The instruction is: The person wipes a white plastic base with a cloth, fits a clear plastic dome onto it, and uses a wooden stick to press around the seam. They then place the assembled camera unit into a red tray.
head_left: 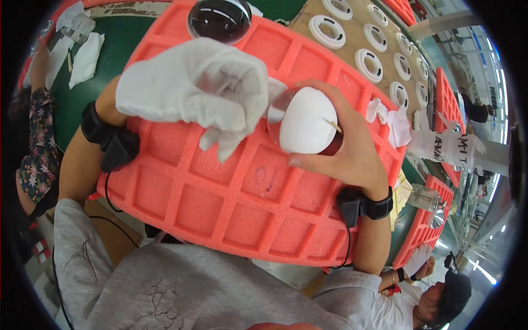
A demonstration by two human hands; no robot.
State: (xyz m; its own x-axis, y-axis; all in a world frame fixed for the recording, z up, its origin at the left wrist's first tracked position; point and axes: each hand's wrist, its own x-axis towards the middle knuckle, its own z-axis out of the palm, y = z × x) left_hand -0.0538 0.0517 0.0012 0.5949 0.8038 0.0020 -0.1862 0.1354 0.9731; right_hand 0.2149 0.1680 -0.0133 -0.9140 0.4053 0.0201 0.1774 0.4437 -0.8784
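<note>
1. The right hand point(352, 159), bare, with a black wrist strap, sits right of centre in the frame, curled around a round glass dome lens with a white inner face point(305, 122). The thumb lies under its lower edge and the fingers wrap over the top and far side, so the hand is grasping the lens by its rim.
2. A thin pale wooden stick point(332, 125) shows at the right edge of the lens, pinched between the fingers of the same hand.
3. The left hand point(192, 82), in a white fabric glove, fills the upper centre-left. Its fingers bend down, bunched on a white wiping cloth point(223, 144) whose corner hangs just left of the lens; the gloved fingers touch the lens at its left edge.
4. The lens is held just above the orange-red foam tray with square pockets point(220, 203), near its middle right, not seated in a pocket.
5. Handling, as a judgement: the lens looks smooth, rigid and probably heavy for its size, slippery on bare skin, easily chipped or smudged. The rim is the safest hold, keeping fingers off the curved face.
6. A second dark glass dome point(219, 19) rests in a pocket at the top of the tray.
7. White plastic rings point(368, 65) lie in rows on a brown board at the upper right.
</note>
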